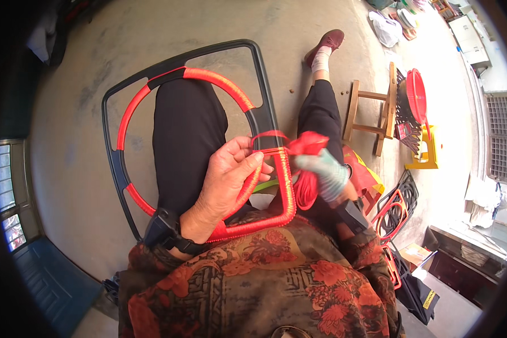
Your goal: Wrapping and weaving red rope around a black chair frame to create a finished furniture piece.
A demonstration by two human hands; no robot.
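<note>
Across my lap lies a black rounded-square frame (263, 73) with a ring inside it. Glossy red ribbon is wound tightly round its near right corner (288, 197) and round several stretches of the ring (222, 83); other parts are bare black. My left hand (222, 177), ungloved, is closed on the wrapped part of the ring, thumb on top close to the frame's right side. My right hand (328, 174), in a pale glove and slightly blurred, grips a loose bundle of red ribbon (308, 143). From the bundle a strand runs over the frame's right bar. The right fingertips are partly hidden.
A wooden stool (372, 115) stands to the right, beside a red round basket (416, 96) and a yellow stool (428, 149). More black and red frames (397, 205) lie at the lower right. A white bag (385, 29) sits at the far right.
</note>
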